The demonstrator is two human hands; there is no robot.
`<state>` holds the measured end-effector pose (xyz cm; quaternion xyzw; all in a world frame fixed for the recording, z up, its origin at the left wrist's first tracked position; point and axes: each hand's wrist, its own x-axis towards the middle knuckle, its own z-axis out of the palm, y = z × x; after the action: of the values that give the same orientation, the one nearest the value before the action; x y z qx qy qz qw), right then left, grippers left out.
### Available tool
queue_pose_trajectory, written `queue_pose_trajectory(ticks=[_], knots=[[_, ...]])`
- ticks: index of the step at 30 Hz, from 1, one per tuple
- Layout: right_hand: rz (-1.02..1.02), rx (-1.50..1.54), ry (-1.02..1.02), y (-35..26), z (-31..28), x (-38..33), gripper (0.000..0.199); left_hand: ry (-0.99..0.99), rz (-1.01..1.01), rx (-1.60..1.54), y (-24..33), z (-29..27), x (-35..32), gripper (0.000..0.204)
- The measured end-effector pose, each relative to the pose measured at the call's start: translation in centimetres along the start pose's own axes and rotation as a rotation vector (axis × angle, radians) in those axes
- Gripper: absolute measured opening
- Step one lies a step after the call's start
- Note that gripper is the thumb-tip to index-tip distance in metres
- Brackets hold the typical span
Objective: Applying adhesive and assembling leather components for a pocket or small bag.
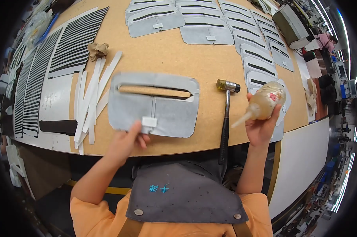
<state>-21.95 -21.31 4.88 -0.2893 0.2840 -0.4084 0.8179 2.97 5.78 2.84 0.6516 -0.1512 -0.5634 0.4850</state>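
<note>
My left hand [127, 144] pinches the lower edge of a grey panel [172, 116] between thumb and fingers, beside its small white tab [149, 122]. The panel has rounded corners and a long slot near its top, through which the tan table shows. My right hand [262, 128] is wrapped round a translucent, yellowish squeeze bottle [268, 99], held tilted with its narrow nozzle pointing down and left. Between the two hands lies a mallet [227, 87] with a yellow-and-black head, its black handle reaching over the table's front edge.
Rows of similar grey panels [208, 34] overlap at the back and right of the table [162, 59]. White strips [92, 98], a crumpled brown piece [98, 50] and a black strip [58, 126] lie at left, near sheets of black strips [76, 37]. A person [326, 41] is far right.
</note>
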Motion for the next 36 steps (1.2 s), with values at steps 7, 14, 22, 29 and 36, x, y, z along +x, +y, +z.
queue_pose_trajectory(ticks=[7,14,22,29,36], knots=[[-0.160,-0.504,-0.164,4.5,1.8,1.9,0.053,-0.196,0.385,0.742,4.3,3.7,0.1,0.018],[-0.278,-0.672,-0.298,6.3,4.5,2.7,0.050,0.344,0.802,1.101,2.8,5.4,6.7,0.015],[-0.238,-0.723,-0.296,7.1,3.0,3.1,0.047,0.358,0.784,1.018,1.7,5.8,7.5,0.018],[-0.252,-0.692,-0.293,7.1,2.8,2.7,0.050,0.363,0.808,0.944,1.6,5.8,7.8,0.015],[-0.305,-0.676,-0.327,7.0,2.8,2.6,0.049,0.370,0.815,0.903,1.3,5.7,7.8,0.013]])
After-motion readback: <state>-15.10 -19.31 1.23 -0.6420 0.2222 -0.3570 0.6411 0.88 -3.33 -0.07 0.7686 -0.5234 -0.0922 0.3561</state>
